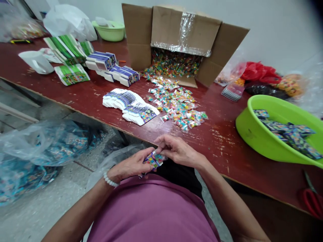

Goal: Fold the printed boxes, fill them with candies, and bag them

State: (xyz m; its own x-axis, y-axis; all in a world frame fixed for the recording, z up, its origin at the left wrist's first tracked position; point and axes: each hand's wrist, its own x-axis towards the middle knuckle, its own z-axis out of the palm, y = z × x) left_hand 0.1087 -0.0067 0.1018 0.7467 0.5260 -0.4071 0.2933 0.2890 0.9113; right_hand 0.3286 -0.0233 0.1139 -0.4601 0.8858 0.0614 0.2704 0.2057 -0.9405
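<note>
My left hand (133, 164), with a white bead bracelet at the wrist, holds a small printed packet (153, 160) near the table's front edge, above my lap. At the packet's upper right end, my right hand (175, 149) pinches with thumb and forefinger at something small, perhaps a candy sachet; it is too blurred to tell. Just beyond my hands lies a fanned row of flat printed packets (141, 112). To its right spreads a pile of clear sachets with colourful candy (179, 104), spilling from an open cardboard box (186, 30).
A green basin (242, 122) with filled packets stands at the right, red-handled scissors (311, 201) below it. Bundled green packets (72, 74), purple packets (124, 74) and a white mug (36, 62) are at the left. Plastic bags (47, 144) lie on the floor.
</note>
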